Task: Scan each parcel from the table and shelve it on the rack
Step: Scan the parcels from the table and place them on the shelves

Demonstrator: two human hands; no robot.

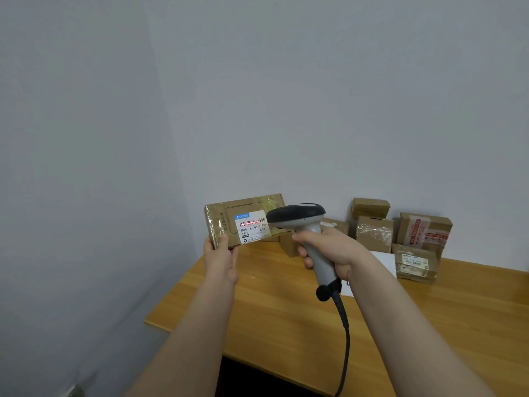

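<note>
My left hand (221, 257) grips the lower left corner of a flat brown cardboard parcel (226, 217), held up above the table's far left corner with its white shipping label (252, 227) facing me. My right hand (329, 249) grips the handle of a grey and black barcode scanner (297, 217). The scanner's head is just right of the label. A red scan line lies across the label's barcode. The scanner's black cable (345, 339) hangs down toward the table's front edge.
The wooden table (272, 310) stands in a corner of grey walls. Several taped cardboard parcels (373, 232) are stacked at its back right against the wall, one with red print (425, 229). A white sheet (385, 260) lies behind my right forearm. No rack is in view.
</note>
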